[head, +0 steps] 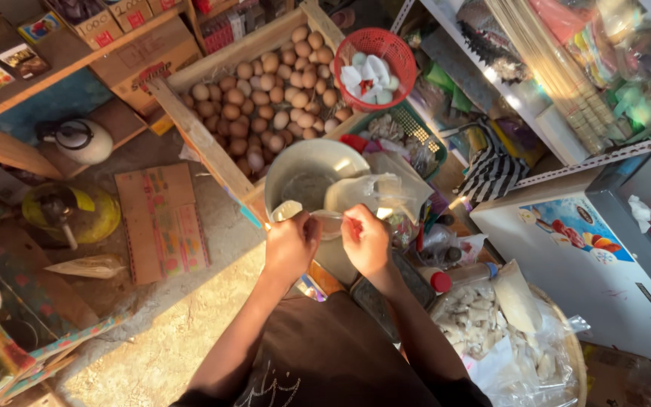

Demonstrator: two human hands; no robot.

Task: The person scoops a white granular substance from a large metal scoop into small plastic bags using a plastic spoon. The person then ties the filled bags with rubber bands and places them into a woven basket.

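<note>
While both my grips pinch the bag (363, 197) mouth — left hand (289, 245), right hand (365, 240) — thin, limp, slippery film; hold by rim.

Bowl (312, 167) before the egg crate (261, 83), basket (377, 59) right of the crate, kettle (80, 139) far left.

surface: wooden counter (324, 277) under metal bowl (295, 169); wooden crate (190, 124) of brown eggs (265, 90) | floor (167, 332): flattened cardboard (163, 222); yellow pot (77, 213)
</note>
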